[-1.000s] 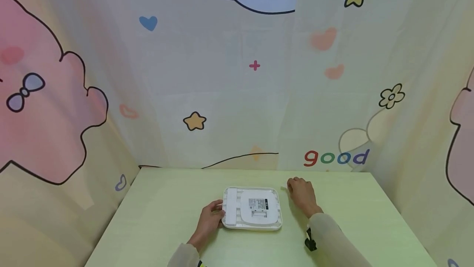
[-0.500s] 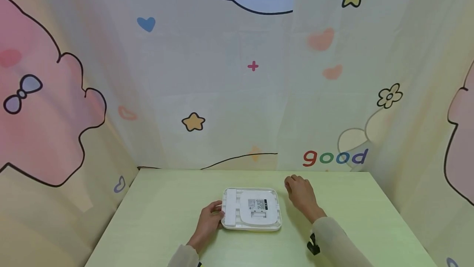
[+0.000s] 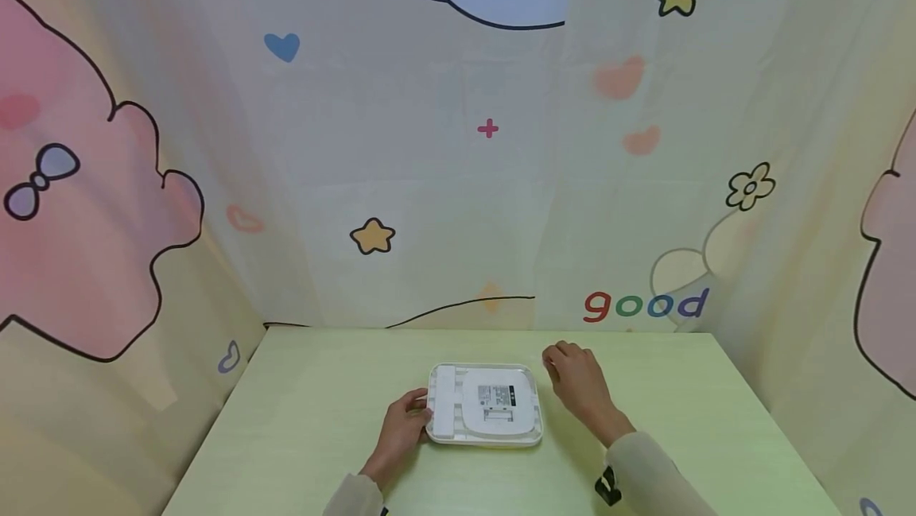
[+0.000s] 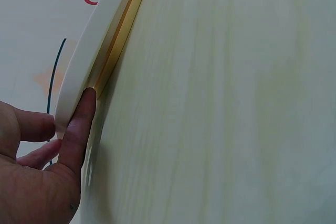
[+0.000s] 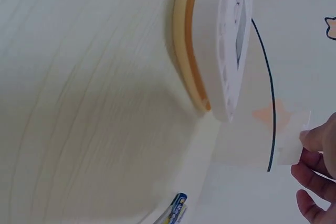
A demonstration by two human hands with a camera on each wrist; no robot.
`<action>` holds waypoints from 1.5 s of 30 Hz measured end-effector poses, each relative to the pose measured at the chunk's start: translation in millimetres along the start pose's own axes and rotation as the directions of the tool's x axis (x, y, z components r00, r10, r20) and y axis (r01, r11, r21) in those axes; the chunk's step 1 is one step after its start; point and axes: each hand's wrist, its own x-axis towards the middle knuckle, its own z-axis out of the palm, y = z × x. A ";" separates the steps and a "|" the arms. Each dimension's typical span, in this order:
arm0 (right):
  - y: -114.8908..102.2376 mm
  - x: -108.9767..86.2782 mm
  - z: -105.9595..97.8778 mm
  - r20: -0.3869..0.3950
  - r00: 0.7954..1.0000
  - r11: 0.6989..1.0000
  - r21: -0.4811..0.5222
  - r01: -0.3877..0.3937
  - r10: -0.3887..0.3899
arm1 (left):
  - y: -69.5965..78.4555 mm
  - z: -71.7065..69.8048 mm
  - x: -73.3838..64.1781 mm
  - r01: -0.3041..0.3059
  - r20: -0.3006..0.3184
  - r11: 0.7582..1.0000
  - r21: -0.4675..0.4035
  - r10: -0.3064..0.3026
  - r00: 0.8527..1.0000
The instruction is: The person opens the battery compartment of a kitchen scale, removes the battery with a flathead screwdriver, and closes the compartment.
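A white, flat, rounded device lies underside up on the table, showing a printed label and a small rectangular opening. Its lower layer is yellow with an orange line, seen in the right wrist view. My left hand holds its left edge; in the left wrist view the thumb and fingers of the left hand pinch the rim. Beyond the device's right side is my right hand, raised above the table. In the right wrist view it pinches a small, clear rectangular piece between thumb and fingers.
At the bottom of the right wrist view lies a blue and yellow battery, partly cut off by the frame. The pale wood-grain table is enclosed by printed curtains at the back and sides.
My right hand has shifted slightly left toward the device, and the piece it pinches no longer shows in the head view. The left hand and device stay in place.
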 end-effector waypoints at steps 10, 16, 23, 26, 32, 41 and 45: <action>-24.5 -2.4 -13.9 -0.023 0.998 0.998 0.008 0.066 -0.066 | 1.5 -0.9 -1.3 -0.016 0.009 1.000 -0.001 0.016 1.000; -37.3 -6.2 -18.5 -0.026 0.995 0.995 0.014 0.096 -0.095 | 0.3 -0.4 -1.3 -0.015 0.004 1.000 0.007 0.015 1.000; -49.8 -12.4 -19.8 -0.041 0.989 0.990 0.015 0.142 -0.142 | 2.0 -1.1 -2.0 -0.004 0.011 1.000 -0.004 0.004 1.000; -53.6 -15.8 -18.1 -0.028 0.988 0.989 0.011 0.150 -0.150 | 2.0 -1.1 -2.2 -0.002 0.015 1.000 -0.006 0.002 1.000; -59.4 -23.7 -11.1 0.010 0.987 0.987 -0.011 0.160 -0.160 | 1.4 -1.1 -2.9 -0.010 0.024 1.000 -0.013 0.010 1.000; -63.5 -33.2 -0.2 0.004 0.977 0.977 -0.018 0.214 -0.214 | 2.5 -2.2 -3.3 -0.004 0.027 1.000 -0.020 0.005 1.000; -65.5 -37.5 4.7 0.033 0.975 0.975 -0.030 0.220 -0.219 | 2.5 -2.0 -3.8 -0.010 0.026 1.000 -0.015 0.010 1.000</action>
